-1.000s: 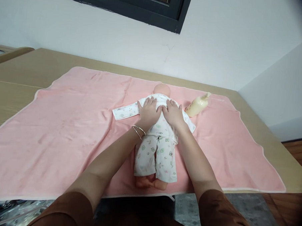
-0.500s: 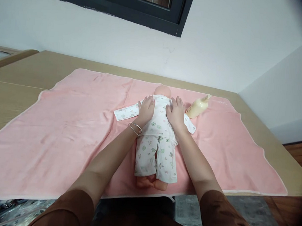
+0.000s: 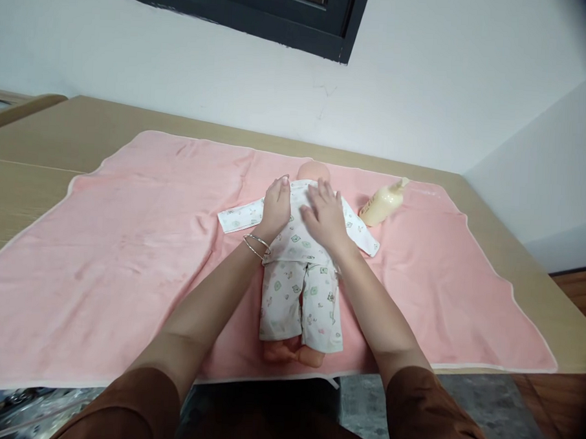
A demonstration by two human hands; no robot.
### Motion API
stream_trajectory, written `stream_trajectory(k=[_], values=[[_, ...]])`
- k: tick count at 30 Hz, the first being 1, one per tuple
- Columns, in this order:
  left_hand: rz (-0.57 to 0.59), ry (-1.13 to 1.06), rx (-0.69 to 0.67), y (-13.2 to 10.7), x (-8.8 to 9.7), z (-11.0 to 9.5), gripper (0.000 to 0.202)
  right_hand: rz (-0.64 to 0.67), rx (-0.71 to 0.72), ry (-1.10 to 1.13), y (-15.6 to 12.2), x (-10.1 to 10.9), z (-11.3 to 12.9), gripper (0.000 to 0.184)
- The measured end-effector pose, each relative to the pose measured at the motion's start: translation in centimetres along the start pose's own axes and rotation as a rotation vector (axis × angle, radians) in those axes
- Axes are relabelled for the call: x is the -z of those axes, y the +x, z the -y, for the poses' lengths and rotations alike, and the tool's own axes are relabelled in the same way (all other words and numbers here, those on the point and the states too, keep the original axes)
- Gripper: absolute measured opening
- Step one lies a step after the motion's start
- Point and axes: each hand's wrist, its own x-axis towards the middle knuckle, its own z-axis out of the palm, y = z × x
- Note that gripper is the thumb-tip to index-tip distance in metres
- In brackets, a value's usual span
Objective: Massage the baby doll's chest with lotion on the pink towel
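A baby doll (image 3: 302, 246) in a white, leaf-print top and trousers lies stretched out on a pink blanket (image 3: 127, 238). Its bare head (image 3: 313, 171) points toward the wall and its bare feet (image 3: 292, 353) toward me; no face shows. My left hand (image 3: 276, 209), with bangles at the wrist, is tipped on its edge over the doll's left-side shoulder area, fingers extended and holding nothing. My right hand (image 3: 326, 214) is over the upper body, palm down with fingers apart. Whether either palm presses on the cloth, I cannot tell.
A pale yellow pump bottle (image 3: 383, 203) lies on its side on the blanket, right of the doll's sleeve. The wooden table (image 3: 103, 117) backs onto a white wall (image 3: 231, 87) under a dark window frame (image 3: 311, 26). Clear plastic (image 3: 36, 415) shows below the table's front left.
My left hand has rolled from palm down onto its edge. My right hand has shifted left and slightly up, toward the middle of the doll's upper body. The doll stays in place.
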Motion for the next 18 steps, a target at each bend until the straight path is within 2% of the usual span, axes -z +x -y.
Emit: stream_trajectory(k=[3, 8, 11, 14, 18], values=[[0.007, -0.010, 0.015, 0.0, -0.1, 0.1, 0.069, 0.127, 0.021, 0.014, 0.0, -0.2, 0.3, 0.058], [-0.030, -0.125, -0.012, 0.3, -0.6, 0.9, 0.084, -0.004, -0.011, 0.064, 0.1, -0.3, 0.4, 0.059], [-0.069, -0.201, -0.010, 0.2, -0.8, 0.7, 0.088, 0.054, 0.019, 0.061, 0.1, -0.6, 0.3, 0.056], [-0.061, -0.244, -0.043, -0.4, -0.6, -0.6, 0.086, 0.116, 0.048, 0.075, 0.2, 0.1, -0.1, 0.051], [0.040, -0.319, -0.092, -2.5, -0.5, -4.0, 0.083, 0.002, 0.029, 0.143, 0.5, 3.6, -2.2, 0.057]])
